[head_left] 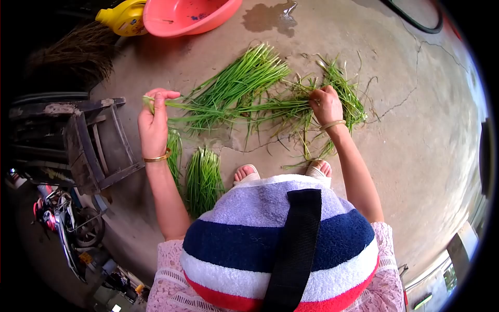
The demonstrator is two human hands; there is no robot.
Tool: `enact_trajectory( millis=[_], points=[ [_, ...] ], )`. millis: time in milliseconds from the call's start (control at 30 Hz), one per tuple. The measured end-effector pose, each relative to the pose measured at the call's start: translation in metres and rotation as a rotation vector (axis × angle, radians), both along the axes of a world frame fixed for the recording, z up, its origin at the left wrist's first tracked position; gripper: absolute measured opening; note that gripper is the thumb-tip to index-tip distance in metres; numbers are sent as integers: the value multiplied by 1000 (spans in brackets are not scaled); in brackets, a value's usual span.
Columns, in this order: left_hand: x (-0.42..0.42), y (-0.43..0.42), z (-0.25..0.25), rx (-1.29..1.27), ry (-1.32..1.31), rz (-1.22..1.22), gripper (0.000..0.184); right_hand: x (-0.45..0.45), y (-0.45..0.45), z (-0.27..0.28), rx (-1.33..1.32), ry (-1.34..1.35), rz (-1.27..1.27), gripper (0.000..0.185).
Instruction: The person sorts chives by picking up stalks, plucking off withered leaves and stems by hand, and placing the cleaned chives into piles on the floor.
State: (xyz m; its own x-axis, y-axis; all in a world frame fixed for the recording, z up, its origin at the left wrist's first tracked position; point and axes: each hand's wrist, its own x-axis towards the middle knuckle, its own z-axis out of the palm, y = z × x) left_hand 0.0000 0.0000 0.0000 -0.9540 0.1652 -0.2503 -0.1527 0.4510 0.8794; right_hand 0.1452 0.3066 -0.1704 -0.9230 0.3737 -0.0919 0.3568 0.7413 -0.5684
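Note:
My left hand (154, 122) is pinched around the pale ends of a few long green chives (200, 108), whose blades stretch rightward over the floor. Above the messy heap of loose chives (345, 96), my right hand (326, 106) is closed, its fingers gripping thin green blades at the heap's left side. Between the hands, slightly farther away, lies a big neat bunch of chives (244, 78). Two more tidy bunches, a chive bundle (204, 177) and a partly hidden one (174, 151), lie below my left hand, near my left forearm.
A pink basin (187, 21) and a yellow jug (127, 18) stand at the far left. A wooden stool (86, 148) is close to my left hand, with a straw broom (78, 57) beyond it. My sandalled feet (247, 172) are on the cracked concrete floor (405, 145). Water wets the floor at the top.

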Motion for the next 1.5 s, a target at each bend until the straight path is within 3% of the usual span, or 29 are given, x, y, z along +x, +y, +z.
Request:
enact_trajectory(
  millis=[67, 100, 200, 233, 300, 333, 433, 633, 733, 900, 1100, 1167, 1200, 1233, 1300, 1433, 1500],
  points=[
    [0, 9, -2, -241, 565, -289, 25, -1, 2, 4, -48, 133, 36, 8],
    [3, 16, -14, -210, 551, -278, 25, 2, 9, 12, -19, 114, 41, 8],
    [9, 37, -29, -54, 194, -313, 24, -6, 6, 26, -425, 145, 14, 11],
    [12, 47, -35, -61, 74, -321, 21, -7, 6, 30, -422, 147, 15, 11],
    [16, 70, -63, -73, 155, -428, 17, -11, 5, 44, -820, 116, -20, 11],
    [19, 84, -66, -109, 167, -465, 14, -12, 3, 52, -881, 124, -11, 10],
    [31, 120, -66, -123, 144, -554, 16, -18, -4, 63, -1047, 166, 1, 10],
    [35, 128, -76, -183, 149, -641, 11, -24, -12, 66, -1101, 178, 26, 12],
    [34, 123, -76, -162, 191, -601, 9, -26, -16, 64, -784, 131, 109, 16],
    [28, 105, -73, -152, 188, -499, 7, -22, -10, 44, -965, 125, -76, 8],
    [19, 92, -72, -200, 91, -450, 8, -15, 4, 31, -1001, 190, -238, 12],
    [15, 85, -79, -207, 45, -442, 12, -13, 7, 31, -415, -39, -158, 19],
    [14, 83, -82, -111, 19, -410, 12, -10, 4, 31, -58, 63, -78, 26],
    [14, 81, -85, -15, -7, -377, 13, -11, 3, 31, -58, 63, -78, 26],
    [14, 80, -85, 32, -20, -382, 13, -17, -7, 33, -134, 321, 6, 28],
    [17, 86, -76, 11, -48, -435, 11, -35, -34, 68, -907, 62, -6, 33],
    [19, 91, -72, -20, -58, -470, 9, -41, -52, 60, -1254, 153, -13, 39]
  ],
)
